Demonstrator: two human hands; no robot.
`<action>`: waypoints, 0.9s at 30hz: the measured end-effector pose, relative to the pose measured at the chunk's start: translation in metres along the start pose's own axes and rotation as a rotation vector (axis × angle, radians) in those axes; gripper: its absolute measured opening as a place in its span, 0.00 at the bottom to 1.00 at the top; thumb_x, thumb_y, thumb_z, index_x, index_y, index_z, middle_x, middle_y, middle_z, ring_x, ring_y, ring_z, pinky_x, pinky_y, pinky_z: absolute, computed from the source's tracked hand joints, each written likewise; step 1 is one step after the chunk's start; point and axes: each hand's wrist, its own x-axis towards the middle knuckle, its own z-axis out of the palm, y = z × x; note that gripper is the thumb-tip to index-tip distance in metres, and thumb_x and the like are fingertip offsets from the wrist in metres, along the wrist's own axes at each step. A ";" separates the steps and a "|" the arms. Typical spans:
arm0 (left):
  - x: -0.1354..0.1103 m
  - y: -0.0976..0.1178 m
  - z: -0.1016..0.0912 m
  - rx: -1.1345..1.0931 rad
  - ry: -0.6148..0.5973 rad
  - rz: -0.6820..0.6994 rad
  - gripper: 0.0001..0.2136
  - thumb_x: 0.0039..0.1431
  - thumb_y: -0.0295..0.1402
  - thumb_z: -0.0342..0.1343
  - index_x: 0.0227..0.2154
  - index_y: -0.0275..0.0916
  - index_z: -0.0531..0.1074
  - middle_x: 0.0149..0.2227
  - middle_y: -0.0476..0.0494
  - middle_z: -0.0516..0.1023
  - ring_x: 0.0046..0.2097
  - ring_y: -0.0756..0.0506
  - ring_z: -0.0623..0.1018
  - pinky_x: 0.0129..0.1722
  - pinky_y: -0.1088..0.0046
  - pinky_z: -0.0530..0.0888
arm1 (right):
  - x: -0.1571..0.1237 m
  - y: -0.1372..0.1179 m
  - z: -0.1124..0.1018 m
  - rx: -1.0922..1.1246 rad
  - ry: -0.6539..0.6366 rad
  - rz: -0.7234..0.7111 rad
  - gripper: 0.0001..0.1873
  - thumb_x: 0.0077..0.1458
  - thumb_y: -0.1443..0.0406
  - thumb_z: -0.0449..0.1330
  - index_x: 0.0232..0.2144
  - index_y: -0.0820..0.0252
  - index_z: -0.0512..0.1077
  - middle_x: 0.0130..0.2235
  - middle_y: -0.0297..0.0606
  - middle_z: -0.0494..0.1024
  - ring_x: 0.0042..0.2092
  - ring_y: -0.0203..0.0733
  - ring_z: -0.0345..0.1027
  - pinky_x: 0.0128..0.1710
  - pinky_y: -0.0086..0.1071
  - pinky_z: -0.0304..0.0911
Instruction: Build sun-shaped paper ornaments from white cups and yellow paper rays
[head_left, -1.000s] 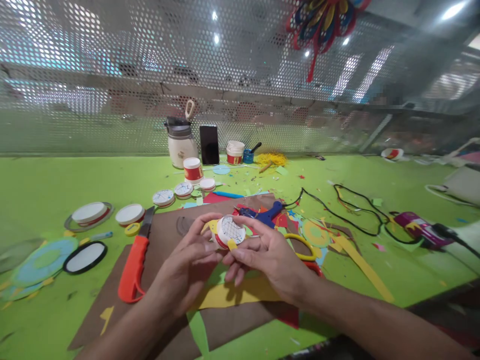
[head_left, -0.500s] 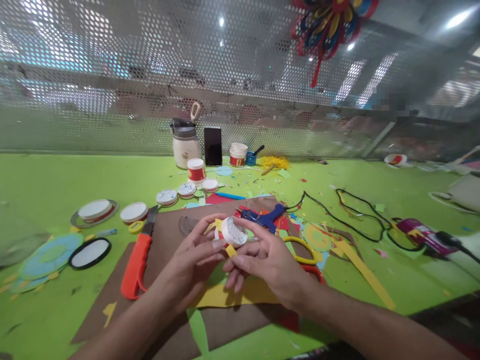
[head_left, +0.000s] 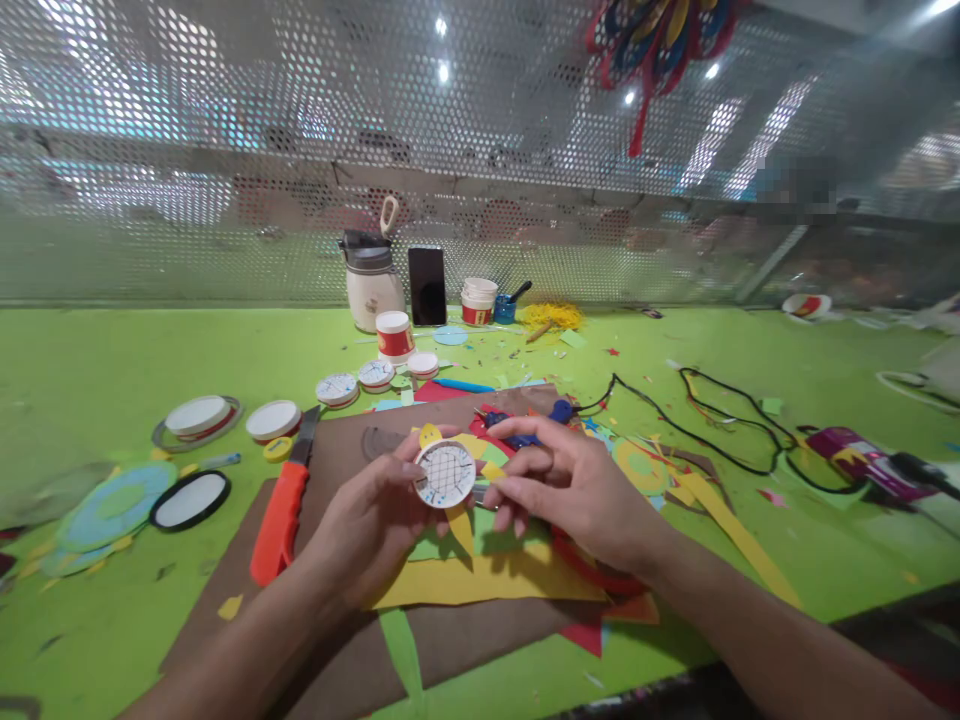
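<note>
Fingers of the left hand (head_left: 369, 515) clamped on a white, round, plastic-looking disc (head_left: 445, 474) with a dark grid, above the flat brown sheet (head_left: 465, 645).
From here I see the grid facing up toward the person; being round, the disc shows no long axis, though a yellow paper tab (head_left: 429, 434) sticks out at its far edge and a pointed yellow paper piece (head_left: 460, 531) slants down and slightly right below it. Just beyond its right rim, the right hand (head_left: 568, 490) appears pinched on a small yellow paper slip (head_left: 492, 470), whose length runs roughly toward the disc. I'd say the step is working that slip at the rim; the next move seems to call for a steady left hold and careful aim.
</note>
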 end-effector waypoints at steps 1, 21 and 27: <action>0.000 -0.001 -0.002 -0.004 -0.028 -0.018 0.20 0.48 0.29 0.53 0.47 0.39 0.69 0.35 0.41 0.78 0.30 0.44 0.77 0.22 0.74 0.70 | 0.001 -0.002 -0.004 -0.063 0.005 -0.001 0.17 0.54 0.66 0.62 0.46 0.62 0.66 0.30 0.35 0.78 0.28 0.34 0.73 0.29 0.28 0.68; -0.002 -0.006 0.002 0.196 -0.189 -0.155 0.14 0.45 0.29 0.54 0.38 0.36 0.73 0.31 0.39 0.78 0.26 0.44 0.77 0.15 0.80 0.60 | -0.002 -0.013 -0.015 -0.326 -0.098 0.007 0.11 0.55 0.68 0.59 0.41 0.63 0.76 0.25 0.31 0.72 0.25 0.31 0.66 0.27 0.26 0.64; -0.002 -0.010 -0.002 0.224 -0.235 -0.194 0.21 0.40 0.24 0.54 0.42 0.39 0.71 0.30 0.43 0.77 0.24 0.49 0.73 0.16 0.81 0.61 | -0.001 -0.015 -0.015 -0.298 -0.144 0.038 0.09 0.54 0.69 0.60 0.39 0.63 0.73 0.25 0.30 0.71 0.24 0.29 0.65 0.26 0.24 0.61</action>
